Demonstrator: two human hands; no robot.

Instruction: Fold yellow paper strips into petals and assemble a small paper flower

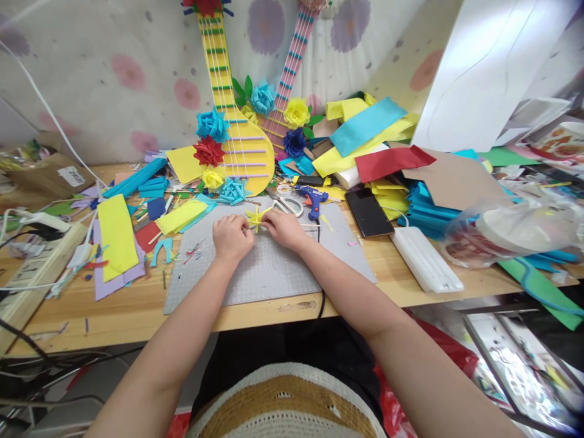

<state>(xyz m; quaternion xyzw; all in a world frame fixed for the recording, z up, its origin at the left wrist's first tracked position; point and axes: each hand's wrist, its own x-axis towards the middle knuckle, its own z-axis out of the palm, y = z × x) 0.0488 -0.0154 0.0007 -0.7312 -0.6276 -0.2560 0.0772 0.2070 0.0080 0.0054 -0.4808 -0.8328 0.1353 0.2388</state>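
Between my two hands is a yellow star-shaped paper piece (257,218) with narrow points, just above the grey cutting mat (274,274). My left hand (232,236) pinches its left side with curled fingers. On the opposite side, my right hand (283,227) has thumb and fingertips closed on it. White-handled scissors (288,204) lie just beyond my right hand. A blue glue gun (314,199) rests to their right, its black cord running down the mat. Thin red and blue scraps (194,252) lie left of my left hand.
A yellow paper lute (250,152) with paper flowers leans at the back, a pink one (292,61) beside it. A black phone (368,212) and white power bank (426,258) lie right. A power strip (39,267) stands left. Coloured paper piles surround the mat.
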